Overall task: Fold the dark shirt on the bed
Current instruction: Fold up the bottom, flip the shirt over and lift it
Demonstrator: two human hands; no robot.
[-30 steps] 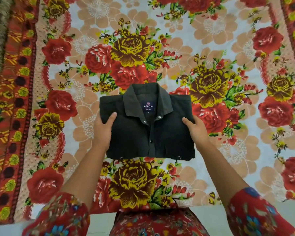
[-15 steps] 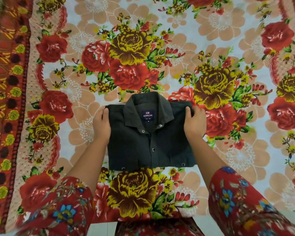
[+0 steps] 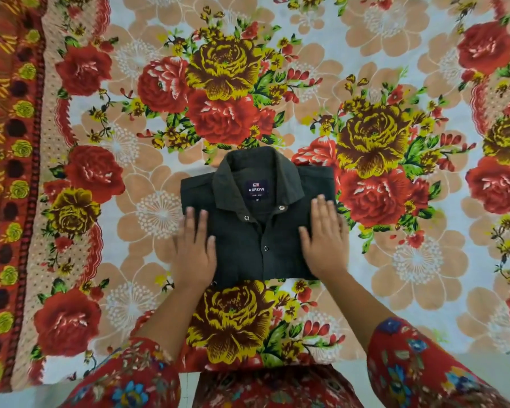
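while both flowered sleeves (image 3: pixel 418 366) enter at the lower frame, left hand (image 3: pixel 193 251) and right hand (image 3: pixel 326 242) lie flat, fingers straight, pressing the dark shirt (image 3: pixel 256 231) at frame centre on the bed (image 3: pixel 395 275). already a compact rectangle, collar (image 3: pixel 258 175) uppermost; judged nearly finished, only smoothing left.

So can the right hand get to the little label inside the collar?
Probably yes: the right hand lies flat on the dark shirt, close beside the label, and nothing covers it.
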